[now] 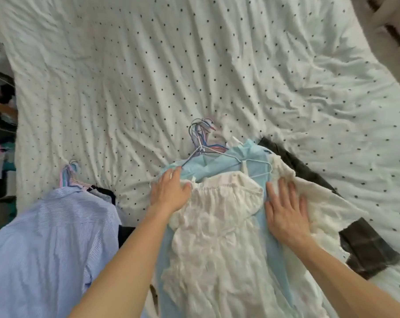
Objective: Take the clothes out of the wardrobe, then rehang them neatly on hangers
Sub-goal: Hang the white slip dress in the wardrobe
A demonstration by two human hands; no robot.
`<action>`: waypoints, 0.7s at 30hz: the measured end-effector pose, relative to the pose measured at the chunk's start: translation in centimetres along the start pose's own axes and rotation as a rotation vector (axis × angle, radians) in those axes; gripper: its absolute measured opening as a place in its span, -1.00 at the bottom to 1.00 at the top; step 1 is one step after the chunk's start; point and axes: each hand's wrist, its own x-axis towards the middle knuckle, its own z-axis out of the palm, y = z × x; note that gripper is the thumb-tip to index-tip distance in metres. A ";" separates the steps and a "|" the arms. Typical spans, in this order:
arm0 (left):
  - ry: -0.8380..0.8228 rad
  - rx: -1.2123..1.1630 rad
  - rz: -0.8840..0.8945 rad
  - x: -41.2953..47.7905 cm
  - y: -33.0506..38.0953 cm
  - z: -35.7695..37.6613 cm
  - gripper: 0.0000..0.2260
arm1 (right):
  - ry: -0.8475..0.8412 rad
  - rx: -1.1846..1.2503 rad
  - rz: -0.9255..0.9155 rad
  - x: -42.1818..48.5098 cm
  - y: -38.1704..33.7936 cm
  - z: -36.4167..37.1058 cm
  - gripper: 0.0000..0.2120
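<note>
A white crinkled dress (217, 237) lies on top of a pile of clothes on the bed, over a light blue garment (219, 161). Both are on wire hangers whose hooks (200, 131) bunch together above the pile. My left hand (169, 191) lies with straight fingers on the dress's left shoulder, the thumb on the gathered neckline. Flat on the right side rests my right hand (284, 210), fingers spread over the blue cloth and a white lace garment (313, 203).
A second pile topped by a blue striped shirt (50, 244) on hangers (70, 175) lies at the left. Dark garments (366, 246) stick out under the right pile. The white dotted bedcover (171, 65) spreads beyond. Clutter lines the left edge.
</note>
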 end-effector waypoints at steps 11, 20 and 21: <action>0.274 0.018 0.019 3.9 1.0 1.0 -0.74 | 0.077 0.028 -0.015 0.8 1.1 2.2 -0.46; 0.295 -0.275 0.237 -5.4 0.3 -4.4 -0.82 | -0.233 0.085 -0.001 -0.9 0.7 -5.5 -0.37; 0.276 -0.315 0.249 -7.2 0.5 -5.0 -0.83 | -0.230 0.148 0.015 -2.2 0.4 -7.1 -0.32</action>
